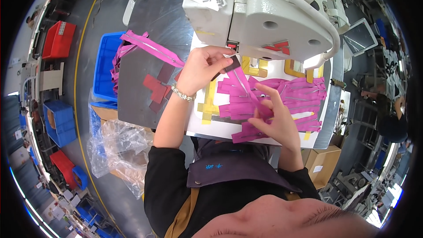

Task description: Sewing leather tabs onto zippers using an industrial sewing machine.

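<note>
While both hands work at the white sewing machine (pixel 264 13), the left hand (pixel 200 68) pinches the upper end of one magenta strip (pixel 241 83) together with a small dark patch (pixel 232 65) just below the machine's head, and the right hand (pixel 275 121) grasps the strip's lower end, index finger stretched along it. One such strip is held taut between the two hands; beneath it a pile of magenta strips (pixel 299 99) lies on the white machine bed (pixel 207 125), too overlapped to count. Yellow tape marks (pixel 207 105) show on the bed. A second bunch of magenta strips (pixel 141 46) hangs over the grey side table (pixel 136 92) into one blue bin (pixel 105 68). About four dark red patches (pixel 155 87) lie on that table. Clear plastic wrap (pixel 119 150) sits lower left, a cardboard box (pixel 324 163) lower right. The machine head hides the needle area
</note>
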The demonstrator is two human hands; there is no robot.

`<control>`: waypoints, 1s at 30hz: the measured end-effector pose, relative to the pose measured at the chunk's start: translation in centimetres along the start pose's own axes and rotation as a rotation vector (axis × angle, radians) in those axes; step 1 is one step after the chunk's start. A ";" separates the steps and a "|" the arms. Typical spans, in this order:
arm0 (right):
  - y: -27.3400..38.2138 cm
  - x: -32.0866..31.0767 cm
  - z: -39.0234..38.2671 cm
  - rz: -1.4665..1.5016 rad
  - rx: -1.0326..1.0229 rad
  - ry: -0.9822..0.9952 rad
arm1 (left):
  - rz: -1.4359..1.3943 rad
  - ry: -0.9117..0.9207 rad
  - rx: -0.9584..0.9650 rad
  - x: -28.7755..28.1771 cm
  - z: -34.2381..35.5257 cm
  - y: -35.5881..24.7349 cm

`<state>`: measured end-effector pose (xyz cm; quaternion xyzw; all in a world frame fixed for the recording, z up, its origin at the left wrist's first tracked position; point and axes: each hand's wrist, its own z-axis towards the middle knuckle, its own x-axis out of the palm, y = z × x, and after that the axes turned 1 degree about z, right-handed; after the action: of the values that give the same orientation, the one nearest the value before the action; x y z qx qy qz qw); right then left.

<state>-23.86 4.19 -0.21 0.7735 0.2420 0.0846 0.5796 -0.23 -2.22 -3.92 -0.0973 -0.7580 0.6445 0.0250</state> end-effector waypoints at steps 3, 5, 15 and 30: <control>0.0 -0.8 -1.2 -0.703 -0.251 -0.346 | 0.106 -0.073 0.061 -0.3 0.5 0.2; -0.4 -1.4 -1.6 -0.806 -0.376 -0.487 | 0.044 -0.123 -0.030 -0.5 0.6 0.3; -4.7 -2.2 -5.0 -1.176 -1.100 -0.725 | -0.039 -0.232 0.046 -1.7 1.0 0.9; -6.4 10.7 -1.3 -0.893 -1.319 0.217 | 0.254 -0.020 0.030 -4.5 1.6 1.6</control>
<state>-16.85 11.74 -7.35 0.0893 0.4838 0.0450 0.8695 4.12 -4.41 -5.34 -0.1856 -0.7302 0.6545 -0.0628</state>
